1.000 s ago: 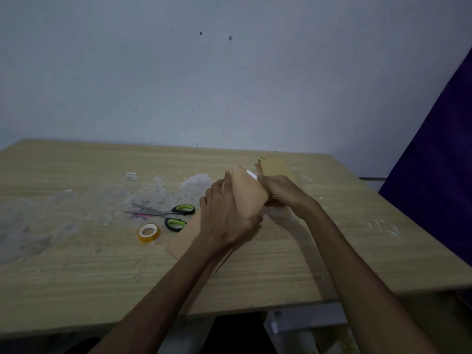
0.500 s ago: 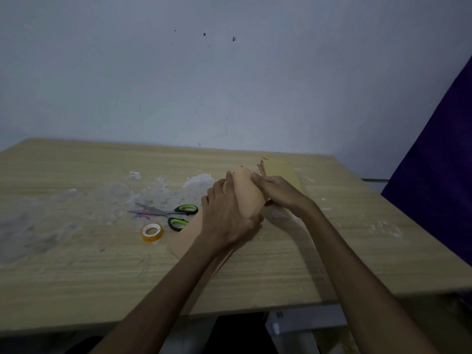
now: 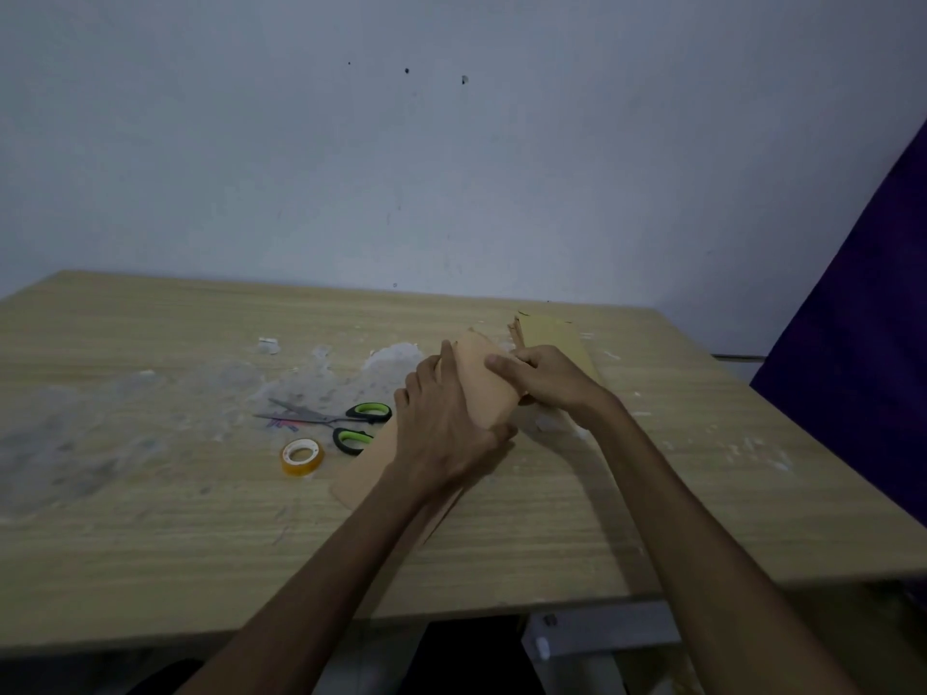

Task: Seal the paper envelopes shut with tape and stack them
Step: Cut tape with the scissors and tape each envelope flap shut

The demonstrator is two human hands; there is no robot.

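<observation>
A tan paper envelope [image 3: 484, 388] stands tilted up from the wooden table [image 3: 150, 519], its lower end [image 3: 361, 474] lying on the wood. My left hand [image 3: 444, 428] grips it from the left side, thumb under its lower edge. My right hand [image 3: 544, 376] holds its right side, with the thumb pressed flat on the front face. Behind my right hand lies a stack of brown envelopes [image 3: 552, 333]. A roll of clear tape [image 3: 301, 457] lies to the left of the held envelope.
Scissors [image 3: 346, 418] with green and black handles lie just behind the tape roll. Crumpled clear plastic [image 3: 125, 408] covers the table's left part. A dark purple curtain [image 3: 863, 373] hangs at the right. A pale wall stands behind the table.
My right hand has slid from the envelope's top edge down onto its front face; the white strip seen at the top edge a second ago is out of sight. My left hand keeps its grip.
</observation>
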